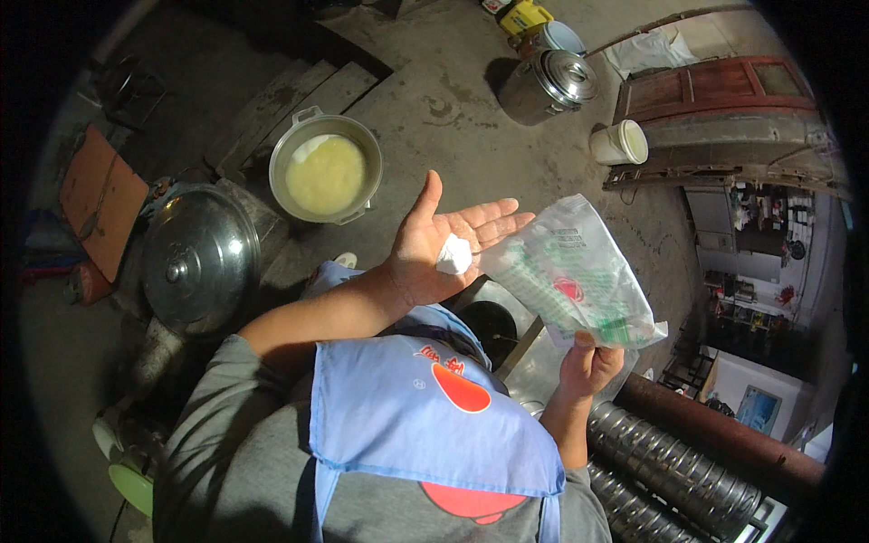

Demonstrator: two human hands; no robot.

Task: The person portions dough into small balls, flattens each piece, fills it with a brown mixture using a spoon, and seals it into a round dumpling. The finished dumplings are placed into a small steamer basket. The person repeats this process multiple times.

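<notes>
My left hand (434,254) is held palm up with the fingers spread, and a small heap of white powder (454,255) lies on the palm. In my right hand (590,363) is a translucent plastic bag (577,278) with green and red print, pinched at its lower end between thumb and fingers. The bag tilts toward my left hand, its narrow upper left corner close to the powder and the fingers. Beyond my left forearm a two-handled metal pot (326,166) holds cloudy yellowish liquid with a pale patch at one side.
A large domed metal lid (201,261) stands at the left. Farther off are a lidded steel stockpot (548,87), a white bucket (619,142) and a yellow jug (525,17). Concrete steps (305,102) lie near the pot. Stacked round metal steamers (672,468) fill the lower right.
</notes>
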